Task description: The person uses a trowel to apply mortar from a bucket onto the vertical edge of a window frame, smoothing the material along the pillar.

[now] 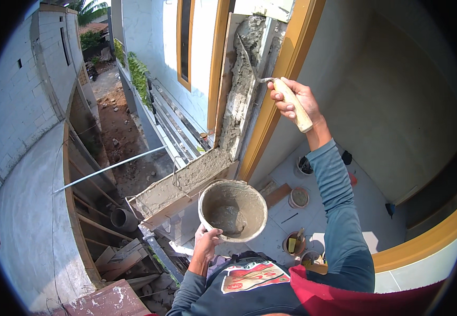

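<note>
My right hand [303, 96] is closed round the pale wooden handle of a trowel [292, 105], raised at the upper right of centre. Its thin metal neck points left, and the blade lies against rough grey mortar [234, 113] in the narrow strip beside the orange-brown frame. Where blade and mortar meet, the blade's outline is hard to make out. Below, my left hand [205, 246] grips the near-left rim of a round bucket [260, 215]. Wet grey mortar [227, 218] sits low in the bucket, which is tilted toward me.
A mortar-topped ledge [186, 181] with wooden boards along it runs just beyond the bucket. Leftward are a thin pale pole [110, 168], a drop to bare earth [120, 126] and a block wall [15, 100]. Several small buckets, including a mortar-filled one [299, 198], stand on the tiled floor below right.
</note>
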Demonstrator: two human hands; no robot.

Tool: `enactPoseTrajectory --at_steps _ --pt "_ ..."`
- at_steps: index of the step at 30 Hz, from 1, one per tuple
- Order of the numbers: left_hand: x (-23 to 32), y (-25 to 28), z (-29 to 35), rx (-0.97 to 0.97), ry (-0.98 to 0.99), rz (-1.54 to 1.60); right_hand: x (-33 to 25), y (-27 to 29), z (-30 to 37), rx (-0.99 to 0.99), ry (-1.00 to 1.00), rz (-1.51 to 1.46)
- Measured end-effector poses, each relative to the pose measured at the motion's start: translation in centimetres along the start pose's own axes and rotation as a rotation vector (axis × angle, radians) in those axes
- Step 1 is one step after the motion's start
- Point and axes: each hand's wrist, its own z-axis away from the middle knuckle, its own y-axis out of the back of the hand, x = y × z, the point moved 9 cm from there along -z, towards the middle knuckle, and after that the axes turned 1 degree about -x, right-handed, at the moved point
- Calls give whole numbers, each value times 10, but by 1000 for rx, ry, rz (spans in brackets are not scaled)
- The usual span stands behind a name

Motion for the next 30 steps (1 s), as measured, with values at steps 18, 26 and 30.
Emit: enactPoseTrajectory --at_steps 18,26,30 --pt "-9 -10 -21 -50 29 -13 -11 -12 9 65 -16 232" --pt "-13 -7 -26 -37 35 -34 6 -30 18 230 55 439" --pt "-13 -9 -26 -47 36 -31 18 -32 19 317 80 617"
